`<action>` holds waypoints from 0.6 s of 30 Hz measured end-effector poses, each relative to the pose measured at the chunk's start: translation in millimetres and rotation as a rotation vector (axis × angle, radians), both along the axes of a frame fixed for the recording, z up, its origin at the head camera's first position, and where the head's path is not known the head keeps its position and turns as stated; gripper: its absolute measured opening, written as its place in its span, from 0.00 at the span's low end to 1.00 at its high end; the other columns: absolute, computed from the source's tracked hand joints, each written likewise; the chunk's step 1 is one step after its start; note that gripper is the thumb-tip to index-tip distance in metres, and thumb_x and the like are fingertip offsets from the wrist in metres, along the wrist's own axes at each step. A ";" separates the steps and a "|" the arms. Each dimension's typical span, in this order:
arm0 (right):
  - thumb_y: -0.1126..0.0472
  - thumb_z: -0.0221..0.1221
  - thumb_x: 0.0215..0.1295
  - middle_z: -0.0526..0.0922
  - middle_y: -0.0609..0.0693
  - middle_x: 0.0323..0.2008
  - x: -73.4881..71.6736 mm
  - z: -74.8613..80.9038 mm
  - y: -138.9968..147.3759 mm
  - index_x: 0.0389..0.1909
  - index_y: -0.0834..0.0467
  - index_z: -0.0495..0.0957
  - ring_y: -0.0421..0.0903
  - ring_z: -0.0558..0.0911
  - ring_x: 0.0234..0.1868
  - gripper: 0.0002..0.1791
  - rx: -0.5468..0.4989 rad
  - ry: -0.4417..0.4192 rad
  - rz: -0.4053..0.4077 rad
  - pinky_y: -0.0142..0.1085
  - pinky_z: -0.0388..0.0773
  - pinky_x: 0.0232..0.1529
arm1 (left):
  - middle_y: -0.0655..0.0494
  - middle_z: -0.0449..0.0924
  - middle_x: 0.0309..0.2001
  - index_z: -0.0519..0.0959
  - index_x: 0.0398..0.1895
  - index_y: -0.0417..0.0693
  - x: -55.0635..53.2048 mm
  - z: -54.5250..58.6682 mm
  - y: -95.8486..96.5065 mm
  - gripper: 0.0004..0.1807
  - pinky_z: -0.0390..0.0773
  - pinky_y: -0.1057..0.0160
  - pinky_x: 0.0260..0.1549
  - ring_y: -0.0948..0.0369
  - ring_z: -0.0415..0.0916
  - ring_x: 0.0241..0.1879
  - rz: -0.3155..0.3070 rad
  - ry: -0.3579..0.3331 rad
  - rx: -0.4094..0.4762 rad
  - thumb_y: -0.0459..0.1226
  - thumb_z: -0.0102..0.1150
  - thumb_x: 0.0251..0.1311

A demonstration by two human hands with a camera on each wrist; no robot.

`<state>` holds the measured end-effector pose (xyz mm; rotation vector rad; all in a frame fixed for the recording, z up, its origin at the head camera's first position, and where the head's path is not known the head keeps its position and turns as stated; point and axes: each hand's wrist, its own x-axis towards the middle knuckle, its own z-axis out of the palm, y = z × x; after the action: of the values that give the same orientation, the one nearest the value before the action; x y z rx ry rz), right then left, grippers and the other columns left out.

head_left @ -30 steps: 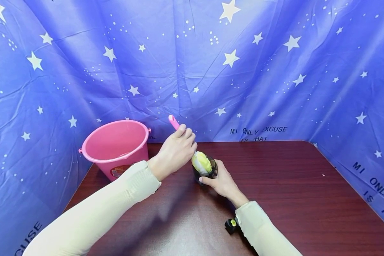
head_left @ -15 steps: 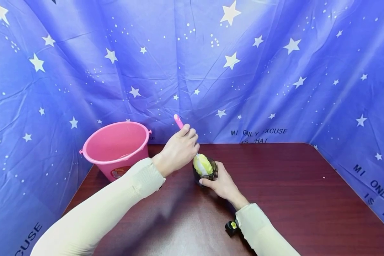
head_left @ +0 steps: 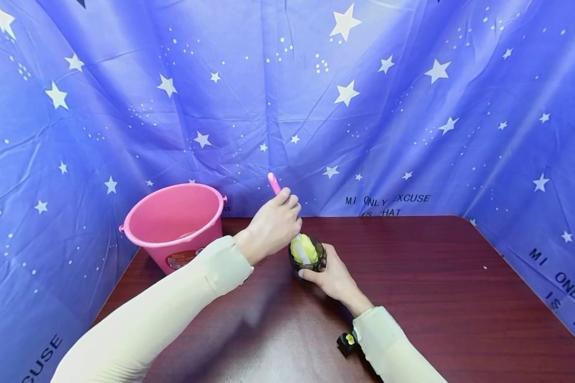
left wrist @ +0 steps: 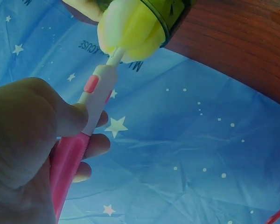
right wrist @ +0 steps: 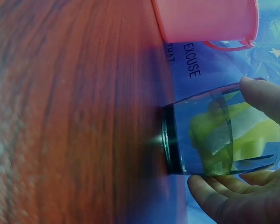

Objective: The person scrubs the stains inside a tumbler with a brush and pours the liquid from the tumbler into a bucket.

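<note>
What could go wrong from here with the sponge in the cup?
The sponge fills much of the mouth of the cup, so a hard push might twist it from the right hand. The left sleeve overlaps the bucket in the head view; a sideways swing could knock it.

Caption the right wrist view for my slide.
Right hand grips a tinted cup, yellow-white sponge inside, pink bucket beyond.

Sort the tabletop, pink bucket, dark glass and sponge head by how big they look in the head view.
1. Tabletop
2. Pink bucket
3. Dark glass, partly covered by right hand
4. Sponge head, partly inside the glass
</note>
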<state>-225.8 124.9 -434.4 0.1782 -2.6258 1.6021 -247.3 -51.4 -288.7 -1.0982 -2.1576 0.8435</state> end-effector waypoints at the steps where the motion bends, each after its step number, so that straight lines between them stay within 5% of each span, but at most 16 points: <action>1: 0.56 0.73 0.46 0.75 0.55 0.51 -0.1 0.2 -0.1 0.60 0.60 0.62 0.49 0.78 0.49 0.42 0.000 -0.001 0.000 0.44 0.74 0.50 | 0.55 0.80 0.42 0.85 0.38 0.57 -0.1 -0.1 0.5 0.11 0.53 0.51 0.57 0.53 0.65 0.48 0.002 -0.003 -0.006 0.38 0.52 0.61; 18: 0.58 0.73 0.46 0.75 0.57 0.49 -0.7 -0.2 -1.0 0.59 0.62 0.63 0.49 0.79 0.47 0.41 -0.024 0.020 0.009 0.42 0.74 0.49 | 0.55 0.79 0.44 0.84 0.40 0.56 -3.2 -6.2 6.0 0.12 0.50 0.50 0.59 0.52 0.64 0.50 0.052 -0.051 -0.043 0.42 0.50 0.62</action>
<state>-226.4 123.9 -434.7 0.2044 -2.5933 1.6259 -250.6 -45.3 -294.9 -1.1002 -2.2287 0.8984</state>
